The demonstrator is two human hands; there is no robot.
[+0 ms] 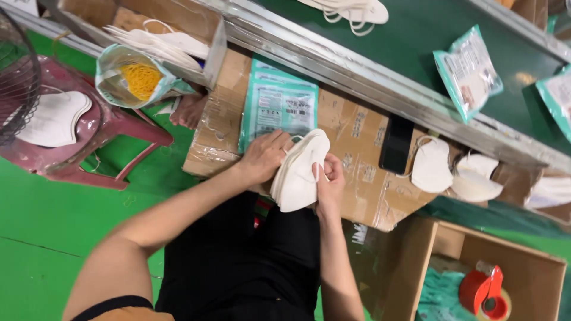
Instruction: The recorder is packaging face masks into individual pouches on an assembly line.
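Both hands, left hand (264, 157); right hand (329, 184), grip white mask stack (300, 172).

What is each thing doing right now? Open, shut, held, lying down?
Left hand: gripping the mask stack.
Right hand: gripping it too.
Mask stack: held, folded flat.
Teal pouches: lying flat, piled.
Phone: screen dark.
Cardboard box: open.
Tape dispenser: resting inside the box.

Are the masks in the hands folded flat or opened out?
Folded flat. The white masks sit as a stack of flat half-shapes, edges lined up, held between the left hand and right hand.
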